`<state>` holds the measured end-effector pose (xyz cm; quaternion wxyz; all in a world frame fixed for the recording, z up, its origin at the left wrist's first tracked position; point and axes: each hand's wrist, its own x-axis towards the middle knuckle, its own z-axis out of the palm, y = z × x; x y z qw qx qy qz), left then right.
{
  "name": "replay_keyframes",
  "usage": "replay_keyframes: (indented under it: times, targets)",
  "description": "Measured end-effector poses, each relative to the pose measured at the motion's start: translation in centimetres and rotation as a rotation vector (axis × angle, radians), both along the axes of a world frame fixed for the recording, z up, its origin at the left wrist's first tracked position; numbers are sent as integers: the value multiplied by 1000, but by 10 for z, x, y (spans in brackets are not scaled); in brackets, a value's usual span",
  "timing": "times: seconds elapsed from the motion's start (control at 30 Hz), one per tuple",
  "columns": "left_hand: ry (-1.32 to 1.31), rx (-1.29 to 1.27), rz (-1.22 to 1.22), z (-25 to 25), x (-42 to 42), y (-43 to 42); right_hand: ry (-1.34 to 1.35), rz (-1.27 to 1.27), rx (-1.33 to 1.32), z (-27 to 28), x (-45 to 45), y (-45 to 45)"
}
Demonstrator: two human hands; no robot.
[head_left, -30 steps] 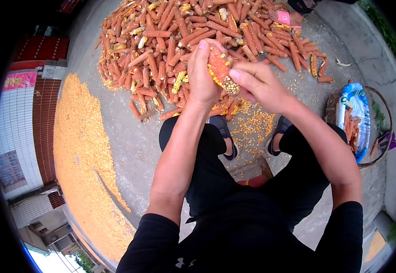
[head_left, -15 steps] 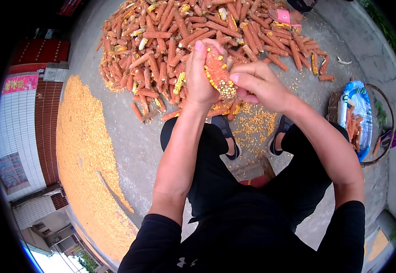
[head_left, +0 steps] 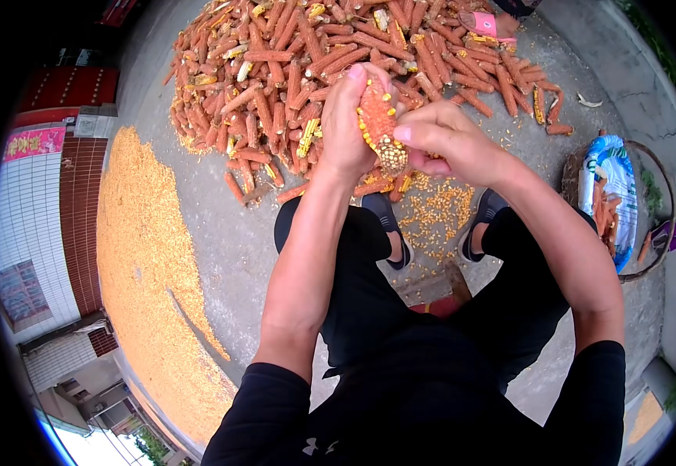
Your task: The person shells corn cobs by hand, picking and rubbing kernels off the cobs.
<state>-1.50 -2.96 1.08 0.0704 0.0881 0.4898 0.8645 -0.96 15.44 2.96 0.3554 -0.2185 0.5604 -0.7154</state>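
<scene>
A mostly bare reddish corn cob (head_left: 379, 116) is held up between my hands, with a few yellow kernels along its edges and pale, small ones at the near tip. My left hand (head_left: 344, 128) is wrapped around its far part and left side. On the other side, my right hand (head_left: 450, 141) is closed, its thumb pressed against the cob close to the tip; the curled fingers are partly hidden. Loose corn kernels (head_left: 435, 213) lie scattered on the ground between my shoes, below the hands.
Beyond my hands spreads a big heap of corn cobs (head_left: 276, 70), mostly stripped. A wide layer of yellow kernels (head_left: 140, 256) covers the ground at left. A basket (head_left: 625, 194) with a blue-white liner and some cobs stands at right. Another person's pink-strapped foot (head_left: 481, 25) is at the heap's far edge.
The cob and both hands have shifted slightly to the right, and the cob looks a little more upright in view. Both hands keep their hold.
</scene>
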Motion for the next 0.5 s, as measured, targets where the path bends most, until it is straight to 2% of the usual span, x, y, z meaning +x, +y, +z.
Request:
replay_keyframes:
  times: [0.07,0.5]
  targets:
    - [3,-159,116,6,4,11,33,6,47,1,0,0]
    - [61,-314,91,2,5,12,66,82,80,-9,-4,8]
